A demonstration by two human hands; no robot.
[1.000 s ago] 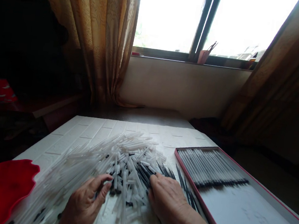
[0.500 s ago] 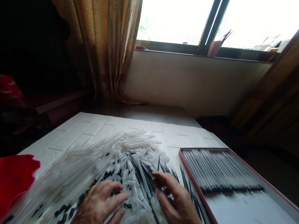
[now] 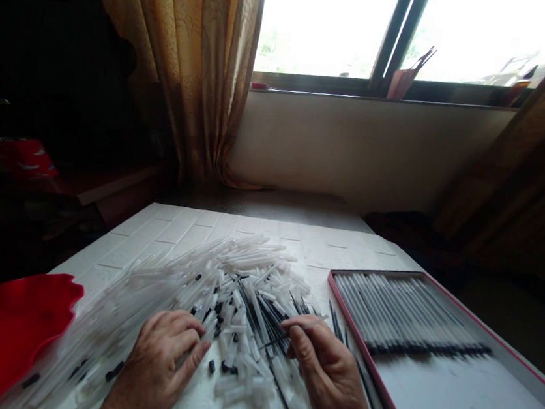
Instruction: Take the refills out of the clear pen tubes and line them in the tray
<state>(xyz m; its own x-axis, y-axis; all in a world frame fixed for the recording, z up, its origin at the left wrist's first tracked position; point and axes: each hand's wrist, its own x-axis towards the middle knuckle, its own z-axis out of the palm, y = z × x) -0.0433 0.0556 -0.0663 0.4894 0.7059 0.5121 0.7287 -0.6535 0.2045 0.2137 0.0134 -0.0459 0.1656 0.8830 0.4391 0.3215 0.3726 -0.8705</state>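
My right hand (image 3: 332,369) pinches a thin dark rod (image 3: 274,342) with a pointed tip, like a pen refill, held slantwise above the pile. My left hand (image 3: 161,356) lies low at the near side of the pile, fingers curled toward the thumb; what is between them, if anything, is hidden. Around both hands spread long clear plastic tubes (image 3: 143,301), short translucent sleeves (image 3: 246,388) and small black plugs (image 3: 212,367). More dark rods (image 3: 267,315) lie in a bundle between the hands.
To the right stands a shallow pink-edged box (image 3: 346,314) holding a row of filled tubes with black ends (image 3: 412,312). A red scalloped dish (image 3: 6,332) is at the left. All rest on a white brick-patterned tabletop (image 3: 318,239).
My right hand has closed its fingers on a thin dark rod and lifted it. My left hand has shifted left, its fingers curling in. The view has tilted slightly.
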